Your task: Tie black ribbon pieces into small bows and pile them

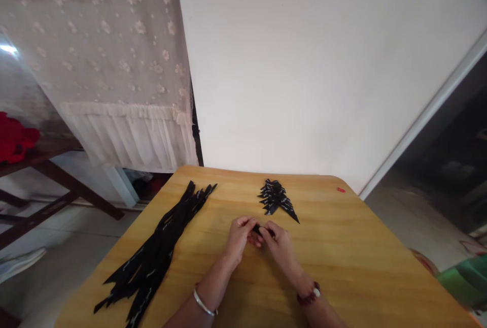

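Observation:
Near the middle of the wooden table point(335, 262), my left hand point(242, 236) and my right hand point(277, 240) meet around a small black piece point(257, 229). Fingers of both hands pinch it, and much of it is hidden behind them. Beyond my hands lies a pile of short black folded pieces point(274, 197) with white marks and pointed ends. Long black strips point(163, 247), also with white marks, lie in a loose bundle to the left of my hands.
A small red item point(341, 190) lies near the table's far right corner. Behind the table stands a white wall point(304, 64). A lace curtain point(129, 64) hangs at the left, with a dark wooden stand point(72, 191) below it and red cloth point(15, 137) on top.

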Demonstrator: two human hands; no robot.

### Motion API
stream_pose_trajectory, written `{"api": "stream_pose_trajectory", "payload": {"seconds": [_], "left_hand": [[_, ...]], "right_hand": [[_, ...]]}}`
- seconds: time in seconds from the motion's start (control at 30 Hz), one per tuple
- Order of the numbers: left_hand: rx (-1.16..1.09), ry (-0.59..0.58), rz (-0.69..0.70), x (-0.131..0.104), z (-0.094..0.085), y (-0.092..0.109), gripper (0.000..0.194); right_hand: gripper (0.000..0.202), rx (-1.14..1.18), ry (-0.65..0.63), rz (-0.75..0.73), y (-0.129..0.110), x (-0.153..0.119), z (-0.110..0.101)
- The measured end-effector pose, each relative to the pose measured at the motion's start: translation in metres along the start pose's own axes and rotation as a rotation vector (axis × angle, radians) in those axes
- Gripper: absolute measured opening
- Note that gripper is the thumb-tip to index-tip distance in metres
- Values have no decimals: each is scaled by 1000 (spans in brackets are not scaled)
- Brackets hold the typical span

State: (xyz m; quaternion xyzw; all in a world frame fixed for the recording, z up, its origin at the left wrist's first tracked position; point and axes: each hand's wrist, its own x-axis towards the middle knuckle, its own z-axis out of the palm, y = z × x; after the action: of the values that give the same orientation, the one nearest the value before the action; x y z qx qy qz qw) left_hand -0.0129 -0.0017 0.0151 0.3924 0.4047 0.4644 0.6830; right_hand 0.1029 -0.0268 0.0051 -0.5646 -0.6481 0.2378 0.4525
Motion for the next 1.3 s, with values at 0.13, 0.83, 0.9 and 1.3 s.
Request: {"api": "stream_pose_trajectory", "payload": {"seconds": [0.13,0.83,0.9,1.3], "left_hand": [[5,20,22,-1,1,1,27],[-56,-131,-65,-2,-3,8,32],[-4,-133,-65,-1,-3,6,35],[66,-97,-138,-4,-5,8,47]], "right_hand": [[28,50,-43,19,1,0,2],[33,282,104,220,2,5,-8],[35,308,115,243,1,6,-11],[23,495,55,193,0,10,-13]]}}
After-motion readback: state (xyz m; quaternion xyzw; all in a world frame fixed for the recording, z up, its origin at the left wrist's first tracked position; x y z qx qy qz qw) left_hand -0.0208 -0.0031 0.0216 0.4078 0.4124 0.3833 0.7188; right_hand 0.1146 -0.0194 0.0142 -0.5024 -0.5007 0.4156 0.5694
